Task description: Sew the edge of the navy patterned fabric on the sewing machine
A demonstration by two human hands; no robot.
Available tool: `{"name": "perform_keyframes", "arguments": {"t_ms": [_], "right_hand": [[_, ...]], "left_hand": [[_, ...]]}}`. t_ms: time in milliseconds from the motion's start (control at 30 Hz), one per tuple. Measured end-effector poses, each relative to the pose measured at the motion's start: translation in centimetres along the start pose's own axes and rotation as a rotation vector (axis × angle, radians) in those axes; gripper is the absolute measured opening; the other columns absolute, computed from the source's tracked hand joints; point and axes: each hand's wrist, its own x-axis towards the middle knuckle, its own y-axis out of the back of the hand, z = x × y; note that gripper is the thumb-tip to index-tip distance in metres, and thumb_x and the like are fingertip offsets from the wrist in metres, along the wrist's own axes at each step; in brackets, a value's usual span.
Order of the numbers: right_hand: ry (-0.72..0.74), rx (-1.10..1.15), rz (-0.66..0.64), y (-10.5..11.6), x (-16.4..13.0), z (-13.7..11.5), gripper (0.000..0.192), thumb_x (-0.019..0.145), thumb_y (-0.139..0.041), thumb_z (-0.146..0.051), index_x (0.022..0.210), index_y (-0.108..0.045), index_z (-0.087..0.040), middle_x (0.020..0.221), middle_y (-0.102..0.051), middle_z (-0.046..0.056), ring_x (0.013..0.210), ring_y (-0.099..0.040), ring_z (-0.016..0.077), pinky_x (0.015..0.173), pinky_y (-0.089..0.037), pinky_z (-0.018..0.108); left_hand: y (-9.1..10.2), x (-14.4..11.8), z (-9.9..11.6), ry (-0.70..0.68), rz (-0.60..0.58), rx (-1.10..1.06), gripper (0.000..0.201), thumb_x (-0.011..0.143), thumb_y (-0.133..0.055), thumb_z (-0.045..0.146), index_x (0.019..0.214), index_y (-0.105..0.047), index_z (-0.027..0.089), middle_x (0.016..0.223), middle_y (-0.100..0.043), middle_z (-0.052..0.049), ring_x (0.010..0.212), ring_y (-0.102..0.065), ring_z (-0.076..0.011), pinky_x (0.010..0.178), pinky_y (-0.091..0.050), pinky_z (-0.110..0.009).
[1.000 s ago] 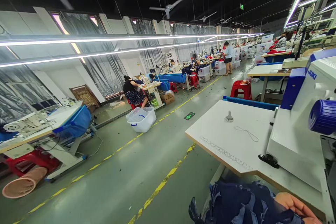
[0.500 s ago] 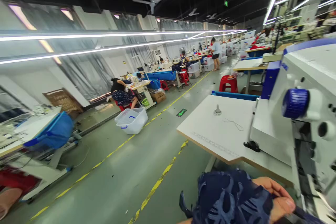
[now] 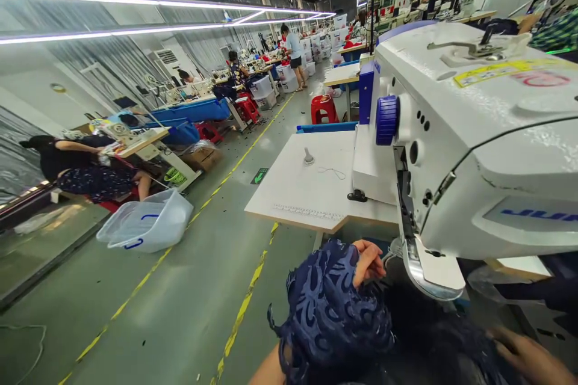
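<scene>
Clear bin point(image 3: 147, 222) on floor, well left of the sewing machine point(image 3: 487, 114). Navy patterned cloth point(image 3: 329, 307) bunched low, just left of the machine's near end. My left hand point(image 3: 369, 261) at its top edge, fingers curled, can't tell if pinching. My right hand point(image 3: 526, 349) below the machine, blurred, grip unclear.

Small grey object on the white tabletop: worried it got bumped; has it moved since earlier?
No: the small grey object keeps its place against the printed ruler.
</scene>
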Motion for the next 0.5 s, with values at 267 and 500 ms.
{"name": "perform_keyframes", "arguments": {"t_ms": [267, 500], "right_hand": [[0.125, -0.17, 0.09, -5.2, 2.9, 2.0, 0.041, 0.07, -0.05, -0.041, 0.098, -0.07, -0.02, 0.107, -0.07, 0.017, 0.101, -0.065, 0.0367, 0.088, -0.051, 0.046], [0.354, -0.219, 0.072, -8.4, 2.4, -1.1, 0.045, 0.079, -0.052, -0.046, 0.118, -0.061, -0.024, 0.12, -0.064, 0.012, 0.112, -0.059, 0.0348, 0.092, -0.048, 0.048]], "left_hand": [[-0.8, -0.7, 0.3, 0.082, -0.053, -0.051, 0.048, 0.064, -0.07, 0.058, 0.081, -0.059, 0.015, 0.061, -0.059, 0.003, 0.051, -0.06, -0.0088, 0.055, -0.047, -0.024], [0.4, -0.3, 1.0, 0.109, -0.034, -0.047, 0.049, 0.061, -0.07, 0.059, 0.08, -0.057, 0.015, 0.061, -0.058, 0.003, 0.052, -0.058, -0.0093, 0.057, -0.045, -0.026]]}}
